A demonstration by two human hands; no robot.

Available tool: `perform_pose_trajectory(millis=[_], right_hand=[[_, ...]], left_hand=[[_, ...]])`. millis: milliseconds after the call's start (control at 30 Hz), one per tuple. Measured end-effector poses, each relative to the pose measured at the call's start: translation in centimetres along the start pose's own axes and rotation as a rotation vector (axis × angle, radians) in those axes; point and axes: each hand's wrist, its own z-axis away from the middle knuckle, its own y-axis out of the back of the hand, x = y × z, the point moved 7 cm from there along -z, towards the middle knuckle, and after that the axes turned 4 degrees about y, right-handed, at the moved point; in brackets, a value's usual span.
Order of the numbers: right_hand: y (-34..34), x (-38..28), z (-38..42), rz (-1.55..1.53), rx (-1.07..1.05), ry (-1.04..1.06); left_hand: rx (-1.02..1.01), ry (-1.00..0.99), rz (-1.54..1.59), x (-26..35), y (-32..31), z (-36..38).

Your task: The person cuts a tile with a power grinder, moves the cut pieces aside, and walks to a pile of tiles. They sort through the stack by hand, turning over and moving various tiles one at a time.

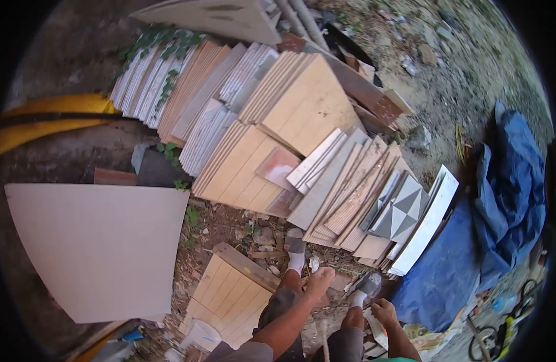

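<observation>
My left hand (320,282) is held out in front of my body above the ground, its fingers curled closed with nothing visible in them. My right hand (383,312) is lower and to the right, fingers also curled. A narrow white piece (375,330) appears right beside that hand; whether the fingers grip it is hidden. Ahead of my feet leans a long row of stacked tiles, among them wood-look beige tiles (311,102), a grey-and-white triangle-patterned tile (404,208) and a white tile (426,220) at the right end.
A large pale panel (100,250) stands at left. More beige plank-patterned tiles (227,295) lie near my left foot, with a white container (201,333) by them. Blue tarp (438,265) covers ground at right. A yellow pipe-like object (61,114) lies far left. Rubble surrounds my feet.
</observation>
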Motion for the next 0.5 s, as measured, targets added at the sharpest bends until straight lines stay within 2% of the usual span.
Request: perform_pose_trajectory(millis=[100,167,233,333,400,500], right_hand=[[-0.1,4.4,0.3,-0.006,0.046,-0.012],[0.2,6.2,1.3,-0.010,0.074,-0.022],[1.4,5.4,2.1,0.028,0.086,-0.004],[1.5,7.7,2.7,0.020,0.038,-0.068],[1.8,8.8,2.4,0.028,0.102,-0.025],[3.1,9.1,2.5,-0.096,0.115,-0.018]], left_hand=[[-0.101,0.034,-0.065,-1.4,-1.0,0.2],[-0.080,0.000,-0.165,-1.5,-0.8,0.1],[-0.064,-0.029,-0.249,-1.0,-1.2,0.4],[-0.030,0.015,-0.342,-0.3,-2.4,1.8],[0.007,-0.016,-0.384,-0.3,-3.0,1.9],[-0.049,-0.045,-0.481,-0.5,-4.9,1.8]])
